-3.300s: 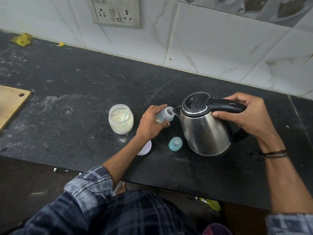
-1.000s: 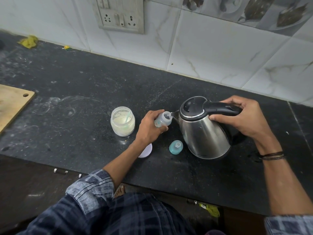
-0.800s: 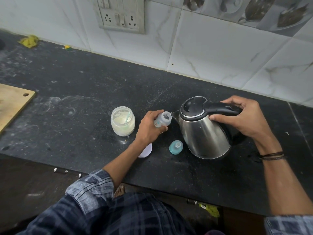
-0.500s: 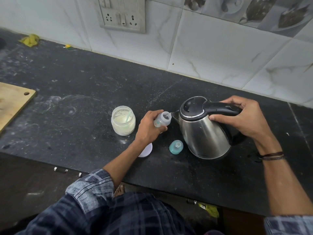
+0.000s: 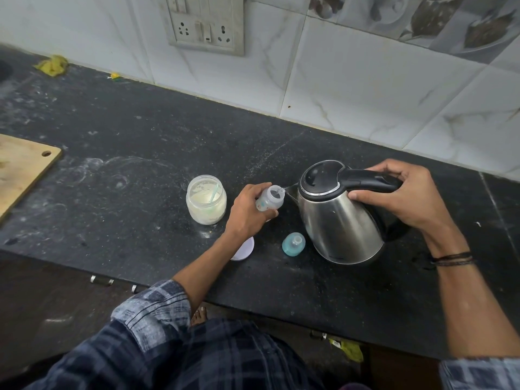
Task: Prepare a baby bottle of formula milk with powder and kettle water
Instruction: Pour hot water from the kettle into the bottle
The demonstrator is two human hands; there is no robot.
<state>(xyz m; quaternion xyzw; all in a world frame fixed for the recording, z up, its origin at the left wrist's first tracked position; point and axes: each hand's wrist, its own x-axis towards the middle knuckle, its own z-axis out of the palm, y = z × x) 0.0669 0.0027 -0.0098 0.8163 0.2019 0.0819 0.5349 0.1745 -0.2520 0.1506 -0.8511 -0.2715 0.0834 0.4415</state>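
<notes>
My left hand [image 5: 247,212] grips a small clear baby bottle [image 5: 270,197], its open mouth tilted toward the kettle's spout. My right hand [image 5: 405,198] is wrapped around the black handle of a steel kettle [image 5: 337,218], which leans left so its spout touches the bottle's rim; a thin thread of water shows there. An open glass jar of pale formula powder [image 5: 206,199] with a light green scoop inside stands left of my left hand. The bottle's teal teat cap [image 5: 293,244] lies on the counter in front of the kettle.
A white lid [image 5: 244,249] lies half hidden under my left wrist. A wooden cutting board [image 5: 19,170] sits at the far left on the black stone counter [image 5: 140,136]. A wall socket panel [image 5: 205,26] is on the tiled wall behind. A yellow rag [image 5: 52,64] lies back left.
Both hands keep their grips. The kettle stays tilted at the bottle's mouth, and the bottle has hardly shifted over the last second.
</notes>
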